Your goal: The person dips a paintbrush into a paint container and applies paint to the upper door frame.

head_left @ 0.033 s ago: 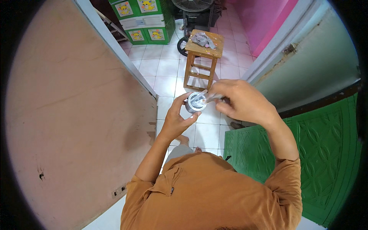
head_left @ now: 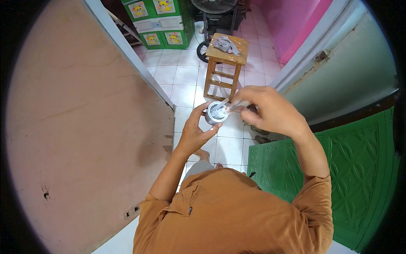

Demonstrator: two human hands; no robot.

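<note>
My left hand (head_left: 195, 132) is curled round a small grey cylindrical cup (head_left: 214, 121), thumb and fingers on its sides. The open mouth tilts toward me, showing something whitish inside. A thin pale, translucent stick or spoon handle (head_left: 221, 103) leans out over the rim. At the cup's right edge, my right hand (head_left: 270, 111) is closed with its fingers bent down, pinching a whitish, partly see-through thing (head_left: 237, 106). This looks like crumpled plastic, but blur hides its exact kind. Its lower end is at the cup's mouth.
Ahead stands a wooden stool (head_left: 226, 55) with a crumpled grey cloth (head_left: 226, 44) on top. Behind it are a black fan (head_left: 213, 6) and a green cabinet (head_left: 163, 25). A tan panel (head_left: 84, 127) flanks me on the left, a green patterned panel (head_left: 355, 169) on the right.
My right hand has shifted very slightly, and the whitish thing in it shows a little more beside the cup. My left hand and the cup have barely moved.
</note>
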